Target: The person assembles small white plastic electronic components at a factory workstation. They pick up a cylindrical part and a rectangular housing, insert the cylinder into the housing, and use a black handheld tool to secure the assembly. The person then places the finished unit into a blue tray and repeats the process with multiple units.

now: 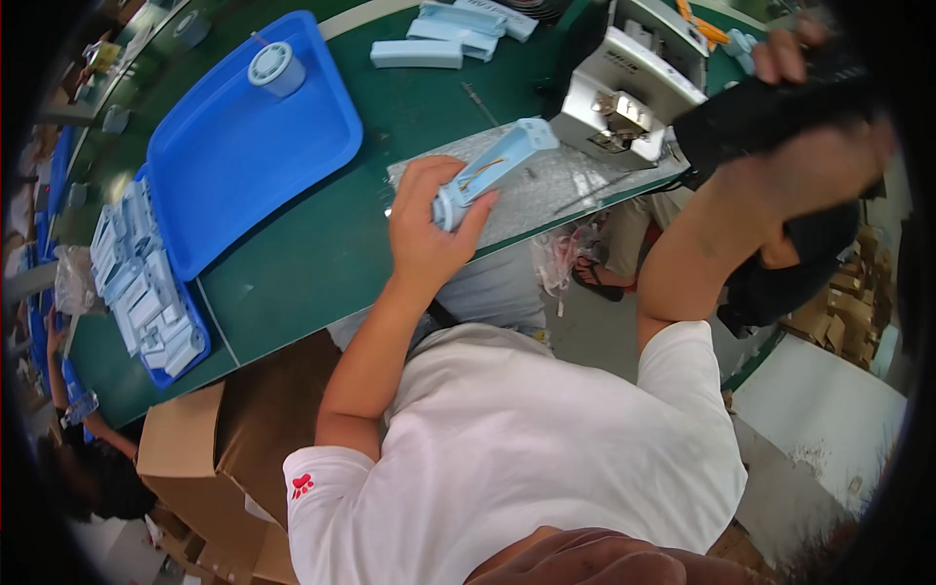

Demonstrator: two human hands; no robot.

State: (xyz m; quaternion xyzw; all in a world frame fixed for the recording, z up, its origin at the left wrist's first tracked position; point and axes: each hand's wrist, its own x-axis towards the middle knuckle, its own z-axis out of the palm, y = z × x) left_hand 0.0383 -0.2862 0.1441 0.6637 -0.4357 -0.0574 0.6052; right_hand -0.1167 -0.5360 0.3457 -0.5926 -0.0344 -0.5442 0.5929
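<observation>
Left hand [429, 229] grips pale-blue handle part [492, 171] (wires showing) on mat [556, 190].

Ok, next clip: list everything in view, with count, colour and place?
Handheld fan body: one, light blue, on the grey mat, in the left hand.
Grey mat: one, at the table edge.
Tray: one, blue, upper left; holds one round pale part.
Bin of pale blue parts: one, left table end.
Pale blue pieces: several, top centre.
Machine: one, white-grey, upper right.
Cardboard box: one, brown, below the table.
Left hand: grips the fan body.
Right hand: raised, upper right, on a dark object.
</observation>
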